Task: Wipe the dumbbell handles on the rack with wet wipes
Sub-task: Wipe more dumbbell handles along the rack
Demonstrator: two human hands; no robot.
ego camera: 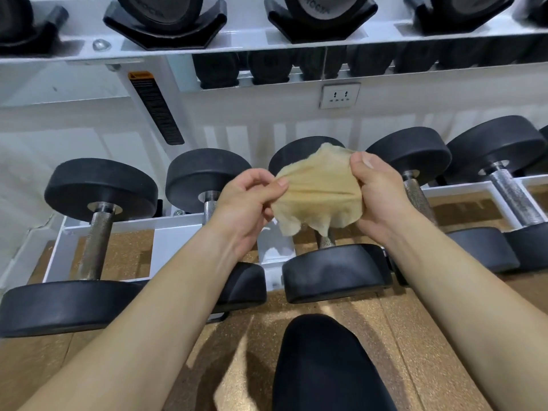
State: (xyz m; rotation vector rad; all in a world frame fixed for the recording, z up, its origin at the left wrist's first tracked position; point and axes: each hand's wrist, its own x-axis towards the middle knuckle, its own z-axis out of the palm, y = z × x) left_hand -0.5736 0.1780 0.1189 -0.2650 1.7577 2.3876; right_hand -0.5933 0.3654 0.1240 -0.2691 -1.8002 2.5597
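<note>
Wet wipe stretched between the pinching fingers of the left hand and right hand, above the dumbbell handle at the middle of the front rail of the rack — pulled harder, the thin sheet may tear, or slip and drop to the floor.

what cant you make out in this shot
1. Head view: middle dumbbell handle, mostly hidden behind the wet wipe held by left hand and right hand.
2. Head view: warning label text, too small and blurred.
3. Head view: upper-shelf dumbbells, cut off by the top edge.
</note>
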